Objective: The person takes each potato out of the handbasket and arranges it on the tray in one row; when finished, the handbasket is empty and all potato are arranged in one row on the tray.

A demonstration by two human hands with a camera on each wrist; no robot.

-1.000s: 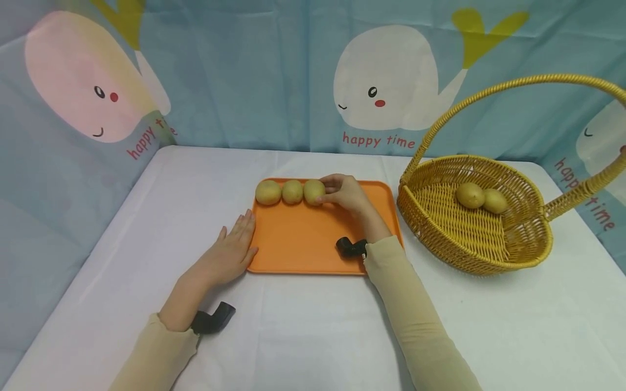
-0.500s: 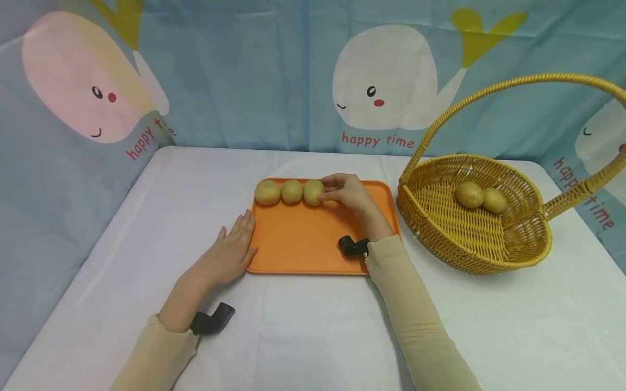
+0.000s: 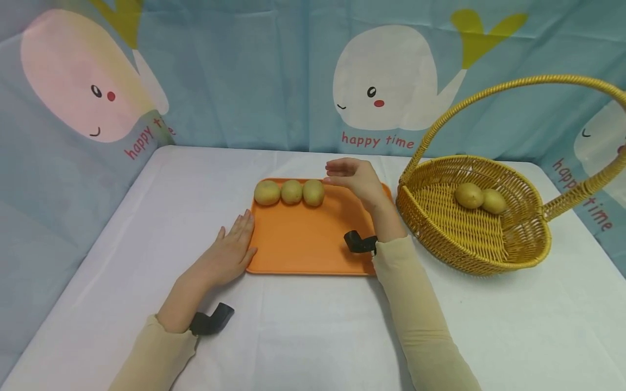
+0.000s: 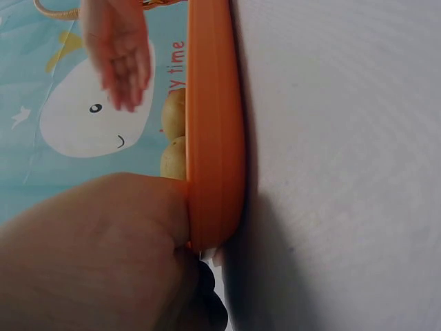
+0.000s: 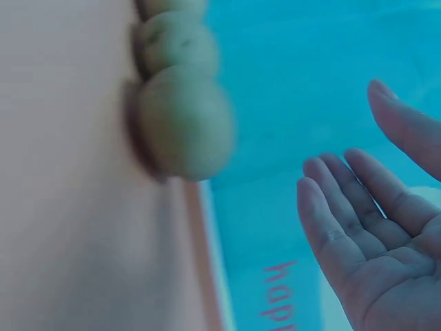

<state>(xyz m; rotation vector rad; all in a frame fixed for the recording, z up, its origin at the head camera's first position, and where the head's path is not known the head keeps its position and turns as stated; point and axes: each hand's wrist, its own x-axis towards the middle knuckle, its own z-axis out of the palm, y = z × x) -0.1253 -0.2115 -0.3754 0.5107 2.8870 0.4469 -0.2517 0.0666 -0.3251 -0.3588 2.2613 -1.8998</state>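
Three potatoes sit in a row along the far edge of an orange tray (image 3: 298,239): the left one (image 3: 267,193), the middle one (image 3: 291,191) and the right one (image 3: 313,193). My right hand (image 3: 357,178) is raised just right of the row, fingers extended and holding nothing; the right wrist view shows its palm and a gap to the nearest potato (image 5: 186,124). Against the tray's left edge rests my left hand (image 3: 227,258), its fingers straight. In the left wrist view that hand touches the tray's side wall (image 4: 215,131).
To the right of the tray stands a yellow wicker basket (image 3: 440,239) with a tall arched handle and two potatoes (image 3: 481,199) inside. A white cloth (image 3: 303,331) covers the table. Behind it hangs a blue curtain (image 3: 254,81) printed with whales.
My right hand has let go of the right potato and moved up and to the right. The potatoes and my left hand stay where they were.
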